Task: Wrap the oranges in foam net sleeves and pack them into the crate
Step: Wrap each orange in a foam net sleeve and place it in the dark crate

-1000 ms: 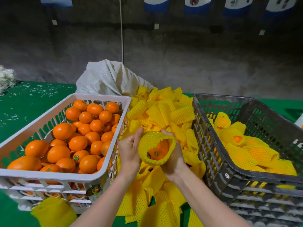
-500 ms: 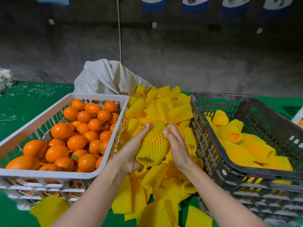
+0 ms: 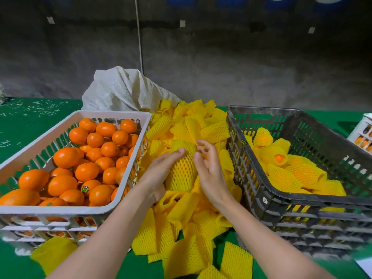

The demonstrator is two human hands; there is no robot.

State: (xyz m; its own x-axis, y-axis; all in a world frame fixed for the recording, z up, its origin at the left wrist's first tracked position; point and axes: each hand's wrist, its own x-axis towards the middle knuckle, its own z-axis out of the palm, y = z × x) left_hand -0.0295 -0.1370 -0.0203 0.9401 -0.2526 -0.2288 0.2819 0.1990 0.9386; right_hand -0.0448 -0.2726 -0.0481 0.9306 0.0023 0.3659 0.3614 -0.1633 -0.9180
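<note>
An orange in a yellow foam net sleeve [image 3: 182, 170] stands upright between my hands, above the pile of loose sleeves [image 3: 193, 125]. My left hand [image 3: 159, 174] cups its left side. My right hand [image 3: 209, 168] presses on its right side, with the fingers curled at the sleeve's upper end. Orange skin shows through the mesh. A white crate [image 3: 60, 210] on the left holds several bare oranges [image 3: 86, 170]. On the right, a dark crate [image 3: 302, 198] holds several sleeved oranges [image 3: 291, 174].
A pale woven sack [image 3: 124, 91] lies behind the sleeve pile. More sleeves spread over the green table [image 3: 30, 121] toward me, between the two crates. A small box [image 3: 362, 133] sits at the far right edge. A grey wall is behind.
The sleeve, open toward me with the orange showing a second ago, now covers the orange and stands upright. Both hands have moved forward and lower with it.
</note>
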